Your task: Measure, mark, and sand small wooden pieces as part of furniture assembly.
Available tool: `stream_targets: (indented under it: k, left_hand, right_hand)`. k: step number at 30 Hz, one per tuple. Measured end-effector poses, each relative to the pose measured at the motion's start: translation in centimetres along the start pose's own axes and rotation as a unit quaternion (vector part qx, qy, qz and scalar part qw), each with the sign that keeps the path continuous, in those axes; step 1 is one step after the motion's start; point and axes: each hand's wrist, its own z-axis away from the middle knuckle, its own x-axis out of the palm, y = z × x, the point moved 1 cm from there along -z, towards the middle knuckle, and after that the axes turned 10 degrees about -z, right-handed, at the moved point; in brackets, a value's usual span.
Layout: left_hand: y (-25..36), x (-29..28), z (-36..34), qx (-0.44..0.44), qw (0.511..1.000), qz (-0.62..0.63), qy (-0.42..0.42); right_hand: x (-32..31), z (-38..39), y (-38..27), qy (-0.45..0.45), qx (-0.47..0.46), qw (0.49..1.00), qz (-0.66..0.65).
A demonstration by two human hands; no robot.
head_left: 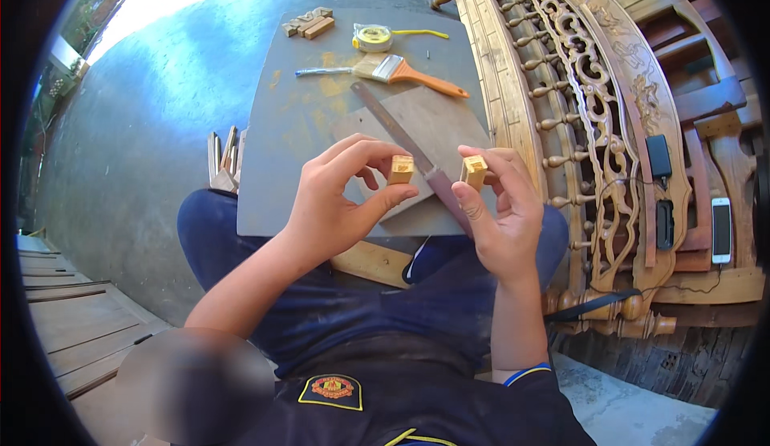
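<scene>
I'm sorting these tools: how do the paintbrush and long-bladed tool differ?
The paintbrush has an orange handle; the long-bladed tool has a dark brownish one. The paintbrush carries pale bristles and a shiny band, the long-bladed tool a narrow flat blade. The paintbrush lies mostly crosswise; the long-bladed tool slants, handle toward the person. Both lie unheld, while the left hand and right hand each grip a wooden block.

gap between left hand [338, 191] and right hand [508, 220], blade [393, 127] below, carved furniture [507, 77] blocking right
</scene>
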Motion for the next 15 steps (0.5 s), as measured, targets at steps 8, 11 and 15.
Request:
stream_targets:
  k: [8,11,15]
  left_hand:
    - [-3.1,1.0,-4.4,0.01,0.998,0.059,0.004]
    - [-4.0,1.0,-5.3,0.015,0.997,0.076,0.014]
    - [-5.0,1.3,-5.7,0.004,0.995,0.095,0.029]
  right_hand:
    - [-1.2,-6.0,2.9,-0.1,0.002,0.965,0.243]
    - [-0.5,-6.9,4.4,-0.129,0.0,0.955,0.266]
    - [0.2,-6.9,4.9,-0.13,-0.028,0.961,0.244]
